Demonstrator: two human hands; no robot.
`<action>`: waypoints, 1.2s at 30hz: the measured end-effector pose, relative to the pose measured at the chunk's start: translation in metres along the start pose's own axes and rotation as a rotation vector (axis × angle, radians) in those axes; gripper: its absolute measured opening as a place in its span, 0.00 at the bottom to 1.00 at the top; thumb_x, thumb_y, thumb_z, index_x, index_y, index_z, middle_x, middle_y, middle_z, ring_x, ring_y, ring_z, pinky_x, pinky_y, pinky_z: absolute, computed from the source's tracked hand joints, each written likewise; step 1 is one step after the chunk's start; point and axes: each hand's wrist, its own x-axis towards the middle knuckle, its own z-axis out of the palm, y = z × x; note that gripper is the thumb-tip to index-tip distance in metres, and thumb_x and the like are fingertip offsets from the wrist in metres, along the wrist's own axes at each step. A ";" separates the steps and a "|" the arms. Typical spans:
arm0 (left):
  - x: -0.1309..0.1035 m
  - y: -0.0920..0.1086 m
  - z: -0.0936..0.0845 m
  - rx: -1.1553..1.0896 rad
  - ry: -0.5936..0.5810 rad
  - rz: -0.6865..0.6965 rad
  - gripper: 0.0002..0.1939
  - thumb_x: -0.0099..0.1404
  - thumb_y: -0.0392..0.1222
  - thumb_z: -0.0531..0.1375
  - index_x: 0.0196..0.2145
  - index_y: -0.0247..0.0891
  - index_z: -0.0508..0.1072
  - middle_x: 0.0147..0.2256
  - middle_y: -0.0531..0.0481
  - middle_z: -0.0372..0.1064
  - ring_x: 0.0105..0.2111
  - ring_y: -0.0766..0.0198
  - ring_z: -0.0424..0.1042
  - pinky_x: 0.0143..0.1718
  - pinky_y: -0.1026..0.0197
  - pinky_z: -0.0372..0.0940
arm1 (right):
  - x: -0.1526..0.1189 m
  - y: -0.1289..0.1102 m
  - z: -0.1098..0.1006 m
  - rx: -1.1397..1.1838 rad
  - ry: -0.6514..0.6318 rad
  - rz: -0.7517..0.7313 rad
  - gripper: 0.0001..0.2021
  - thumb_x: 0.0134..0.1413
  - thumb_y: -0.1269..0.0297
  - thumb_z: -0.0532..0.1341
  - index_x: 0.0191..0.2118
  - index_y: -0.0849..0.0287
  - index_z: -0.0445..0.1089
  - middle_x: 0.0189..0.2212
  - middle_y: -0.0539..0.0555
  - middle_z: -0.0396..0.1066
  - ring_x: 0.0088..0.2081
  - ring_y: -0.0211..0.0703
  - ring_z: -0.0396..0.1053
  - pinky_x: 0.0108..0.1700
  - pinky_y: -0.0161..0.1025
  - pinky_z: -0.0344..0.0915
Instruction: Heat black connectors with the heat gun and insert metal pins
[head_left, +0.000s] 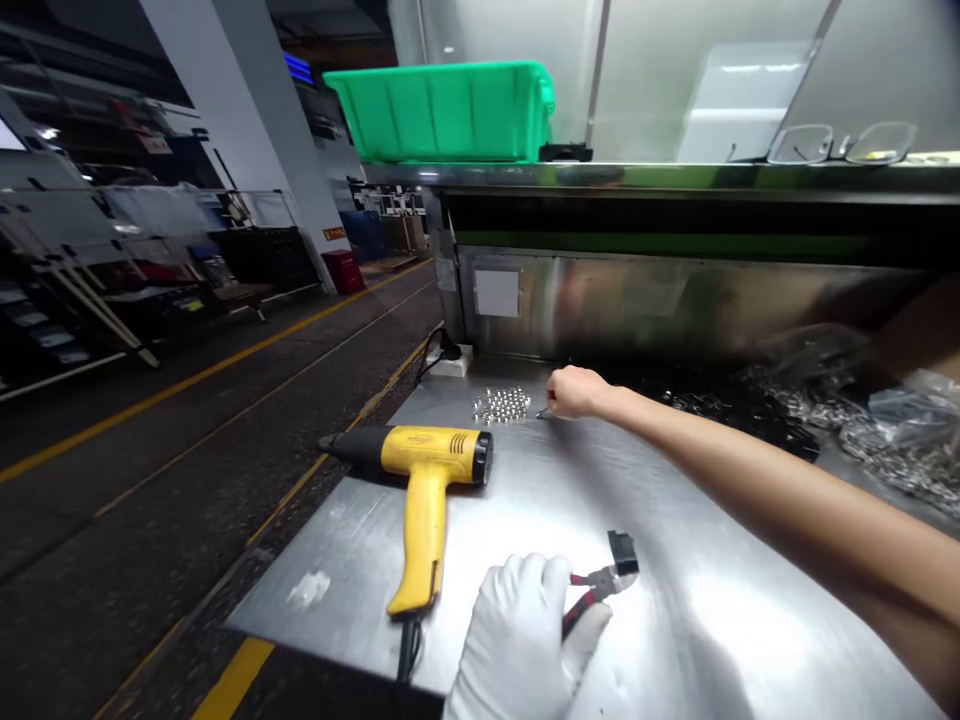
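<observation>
Cluster of small, shiny silver metal pieces (504, 404) on grey metal desk (337, 570), just left of bare right hand (576, 391), the nearer one. Right hand's fingers curled narrow, small dark sliver (541, 413) at fingertips; cannot tell whether pinched or merely touched. White-gloved left hand (525, 620), well nearer desk's front edge, wrapped around red-handled metal pliers (602, 582), long axis slanting right and away, black block-like piece (622, 552) at tip.

Coloured plain white on gloved left hand (519, 635), red, black and silver on cutting pliers (601, 582), yellow and black on heat gun (426, 480), solid green on plastic crate (450, 115), yellow-striped grey on floor (225, 480).
</observation>
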 end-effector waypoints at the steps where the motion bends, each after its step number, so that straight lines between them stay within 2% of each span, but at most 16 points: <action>1: -0.001 -0.001 0.001 0.007 -0.002 -0.003 0.15 0.70 0.55 0.55 0.36 0.41 0.70 0.29 0.48 0.68 0.28 0.56 0.68 0.29 0.55 0.60 | 0.007 -0.005 -0.005 -0.033 -0.006 -0.006 0.15 0.66 0.57 0.62 0.52 0.60 0.71 0.50 0.58 0.72 0.48 0.47 0.72 0.50 0.50 0.72; 5: -0.004 -0.001 0.004 0.043 -0.007 -0.053 0.17 0.70 0.56 0.54 0.35 0.41 0.71 0.29 0.47 0.68 0.28 0.55 0.68 0.29 0.54 0.61 | 0.024 -0.021 -0.021 -0.132 -0.016 -0.034 0.16 0.65 0.57 0.62 0.53 0.60 0.71 0.51 0.58 0.72 0.49 0.48 0.72 0.51 0.51 0.72; 9: -0.006 0.000 0.004 0.046 0.009 -0.058 0.18 0.70 0.57 0.54 0.36 0.40 0.72 0.29 0.47 0.68 0.28 0.55 0.70 0.30 0.55 0.63 | 0.023 -0.029 -0.036 -0.170 0.010 -0.055 0.15 0.65 0.57 0.63 0.52 0.60 0.71 0.50 0.58 0.72 0.48 0.47 0.73 0.50 0.50 0.72; 13: -0.003 -0.001 0.003 0.042 0.027 -0.050 0.17 0.70 0.56 0.55 0.35 0.40 0.72 0.29 0.47 0.68 0.29 0.55 0.70 0.31 0.55 0.64 | -0.002 -0.020 -0.052 -0.143 0.084 -0.049 0.16 0.65 0.57 0.62 0.52 0.61 0.71 0.50 0.58 0.72 0.48 0.48 0.72 0.51 0.51 0.72; 16: 0.001 -0.003 0.001 0.068 0.049 -0.003 0.16 0.71 0.54 0.56 0.36 0.39 0.72 0.29 0.47 0.69 0.29 0.55 0.71 0.31 0.55 0.64 | -0.043 0.004 -0.051 -0.084 0.143 -0.039 0.16 0.66 0.56 0.61 0.52 0.61 0.71 0.50 0.58 0.72 0.49 0.48 0.72 0.52 0.52 0.71; 19: 0.006 -0.005 0.000 0.103 0.085 0.064 0.16 0.72 0.54 0.55 0.36 0.38 0.73 0.28 0.48 0.69 0.28 0.56 0.71 0.30 0.56 0.63 | -0.102 0.032 -0.026 -0.008 0.177 -0.008 0.16 0.67 0.55 0.61 0.52 0.60 0.71 0.49 0.57 0.73 0.48 0.47 0.73 0.52 0.52 0.71; 23: 0.009 -0.010 0.000 0.125 0.097 0.100 0.19 0.72 0.56 0.54 0.36 0.38 0.75 0.27 0.49 0.71 0.27 0.58 0.73 0.30 0.57 0.62 | -0.181 0.052 0.042 0.107 0.222 0.037 0.16 0.68 0.57 0.60 0.55 0.60 0.70 0.48 0.57 0.74 0.46 0.46 0.74 0.50 0.50 0.72; 26: 0.010 -0.014 0.002 0.111 0.030 0.068 0.22 0.71 0.60 0.53 0.35 0.40 0.76 0.28 0.49 0.74 0.29 0.58 0.74 0.31 0.58 0.63 | -0.220 0.057 0.090 0.180 0.268 0.028 0.15 0.68 0.59 0.59 0.54 0.60 0.71 0.47 0.56 0.74 0.46 0.45 0.74 0.49 0.50 0.73; 28: 0.013 -0.015 0.003 0.106 -0.027 0.025 0.23 0.71 0.62 0.52 0.34 0.42 0.76 0.28 0.49 0.74 0.29 0.57 0.75 0.32 0.57 0.64 | -0.236 0.060 0.109 0.224 0.303 0.004 0.13 0.69 0.60 0.59 0.53 0.60 0.71 0.46 0.56 0.74 0.47 0.46 0.73 0.50 0.50 0.72; 32: 0.018 -0.012 -0.001 0.105 -0.101 -0.053 0.24 0.70 0.63 0.51 0.33 0.43 0.76 0.28 0.49 0.74 0.29 0.56 0.74 0.32 0.58 0.66 | -0.251 0.073 0.118 0.303 0.363 -0.033 0.13 0.68 0.59 0.59 0.52 0.60 0.72 0.46 0.56 0.74 0.48 0.46 0.73 0.52 0.51 0.71; 36: 0.021 -0.009 -0.005 0.104 -0.097 -0.090 0.23 0.70 0.63 0.51 0.33 0.43 0.76 0.27 0.50 0.74 0.29 0.57 0.75 0.32 0.58 0.68 | -0.238 0.093 0.108 0.367 0.421 0.023 0.15 0.67 0.57 0.60 0.53 0.60 0.71 0.47 0.56 0.74 0.48 0.47 0.73 0.51 0.51 0.71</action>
